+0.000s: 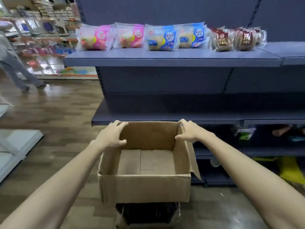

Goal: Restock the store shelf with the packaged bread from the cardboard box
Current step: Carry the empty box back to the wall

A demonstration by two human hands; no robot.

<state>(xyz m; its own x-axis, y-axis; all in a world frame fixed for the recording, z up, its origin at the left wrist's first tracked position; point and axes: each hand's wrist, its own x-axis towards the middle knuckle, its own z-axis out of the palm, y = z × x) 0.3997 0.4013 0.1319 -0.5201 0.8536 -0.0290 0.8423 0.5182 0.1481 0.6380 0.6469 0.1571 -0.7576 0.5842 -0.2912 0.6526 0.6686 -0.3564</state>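
An open cardboard box (145, 187) stands in front of me on a dark crate (146, 214), and its inside shows only bare cardboard. My left hand (112, 136) grips the box's far left rim. My right hand (189, 131) grips the far right rim, thumb inside the wall. On the grey shelf (165, 59) above stand packaged breads in a row: pink packs (95, 38) at the left, blue packs (162, 39) in the middle, brown packs (222, 41) at the right.
A lower shelf edge (165, 120) runs just behind the box. Dark lower shelves at the right hold some goods (244, 133). A person's legs (19, 75) walk in the aisle at the left, by a white fixture (14, 146). Wooden floor surrounds the box.
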